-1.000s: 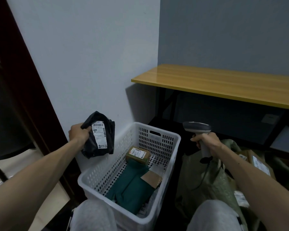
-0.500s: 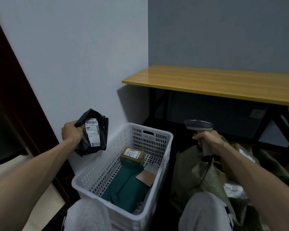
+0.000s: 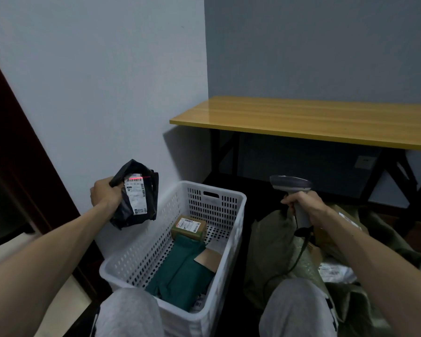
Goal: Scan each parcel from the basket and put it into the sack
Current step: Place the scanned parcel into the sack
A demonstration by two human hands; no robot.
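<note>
My left hand (image 3: 105,194) grips a black plastic parcel (image 3: 122,210) up beside the left rim of the white basket (image 3: 225,229). Its white label (image 3: 136,194) faces right, with a red scan line across the top. My right hand (image 3: 304,204) holds the grey barcode scanner (image 3: 291,184) by the handle, head aimed left at the parcel. In the basket lie a small brown box (image 3: 188,227), a green mailer (image 3: 180,273) and a piece of cardboard (image 3: 208,259). The olive sack (image 3: 272,249) lies open on the right, below the scanner, with parcels inside.
A wooden table (image 3: 301,119) with black legs stands behind the basket and sack. A dark door frame (image 3: 15,152) runs along the left. My knees in grey trousers (image 3: 129,312) sit at the basket's near edge. The scanner cable (image 3: 299,256) hangs over the sack.
A red scan line has come on across the top of the parcel's label. Both hands keep nearly the same pose; the view has shifted slightly.
</note>
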